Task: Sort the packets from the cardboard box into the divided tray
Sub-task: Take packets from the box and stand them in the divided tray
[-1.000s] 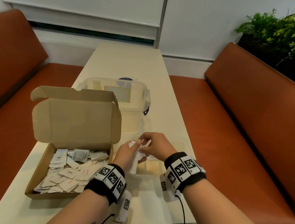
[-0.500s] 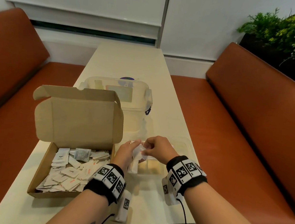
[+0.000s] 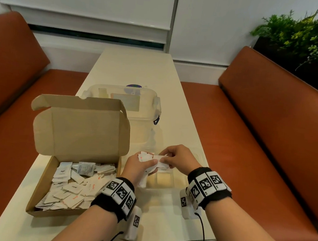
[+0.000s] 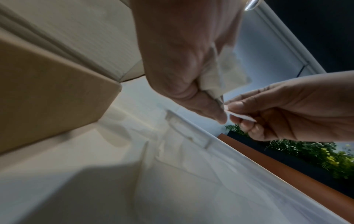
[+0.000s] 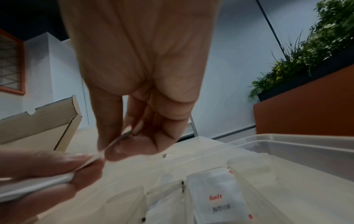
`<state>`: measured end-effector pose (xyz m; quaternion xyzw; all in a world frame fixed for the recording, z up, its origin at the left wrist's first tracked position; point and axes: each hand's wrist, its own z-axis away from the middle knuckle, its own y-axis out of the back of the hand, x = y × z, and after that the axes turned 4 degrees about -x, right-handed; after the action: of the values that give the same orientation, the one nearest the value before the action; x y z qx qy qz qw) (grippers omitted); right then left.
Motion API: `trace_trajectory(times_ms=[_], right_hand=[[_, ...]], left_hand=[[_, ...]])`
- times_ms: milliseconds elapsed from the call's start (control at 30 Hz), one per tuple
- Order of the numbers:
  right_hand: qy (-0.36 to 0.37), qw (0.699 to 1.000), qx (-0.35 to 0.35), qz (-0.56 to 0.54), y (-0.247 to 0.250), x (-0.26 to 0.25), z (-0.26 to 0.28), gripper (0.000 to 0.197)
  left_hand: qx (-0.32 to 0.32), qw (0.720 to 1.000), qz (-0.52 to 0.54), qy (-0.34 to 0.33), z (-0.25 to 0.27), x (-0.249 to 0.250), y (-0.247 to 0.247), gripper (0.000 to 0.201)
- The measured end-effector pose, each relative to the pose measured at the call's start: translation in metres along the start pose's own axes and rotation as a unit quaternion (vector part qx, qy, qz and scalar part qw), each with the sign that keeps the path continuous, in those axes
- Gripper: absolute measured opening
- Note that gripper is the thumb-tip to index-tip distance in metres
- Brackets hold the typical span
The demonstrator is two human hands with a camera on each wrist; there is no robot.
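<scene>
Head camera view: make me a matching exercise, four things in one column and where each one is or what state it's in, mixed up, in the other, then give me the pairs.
Things
1. cardboard box
2. clear lidded tub
3. left hand
4. right hand

Places or states
A. behind the box's raised lid, further up the table
B. lid open, loose packets inside
C. pinches a single packet over the divided tray
D. grips a bunch of packets

Pairs: 1-B, 2-A, 3-D, 4-C
</scene>
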<state>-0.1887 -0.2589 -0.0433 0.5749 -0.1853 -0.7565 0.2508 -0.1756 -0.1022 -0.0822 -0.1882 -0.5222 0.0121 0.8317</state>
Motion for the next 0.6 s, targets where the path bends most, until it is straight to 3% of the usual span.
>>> trace_trajectory(times_ms=[133,300,433,500,600], right_hand=[[-0.039,0.989,0.020,-0.139,-0.009,0.003,0.004,0.033],[-0.020,0.963,0.092,-0.254,-0.010,0.008,0.007,0.018],[0.016,0.982,0.106,-0.154,0.007,0.005,0.006,0.007],[0.004,0.998,0.052,-0.042,0.017,0.003,0.006,0.013],[-0.014,0.995,-0.025,0.095,0.023,-0.002,0.003,0.016]], left_hand=[[0.038,0.999,-0.016,-0.033,-0.002,-0.002,-0.005,0.026],[0.009,0.998,0.046,-0.033,0.000,0.000,-0.008,0.020],[0.013,0.997,0.054,-0.045,0.001,0.001,-0.008,0.018],[0.044,0.997,0.026,-0.064,-0.001,0.003,-0.007,0.023],[0.078,0.988,-0.089,-0.101,-0.004,0.007,-0.009,0.026]])
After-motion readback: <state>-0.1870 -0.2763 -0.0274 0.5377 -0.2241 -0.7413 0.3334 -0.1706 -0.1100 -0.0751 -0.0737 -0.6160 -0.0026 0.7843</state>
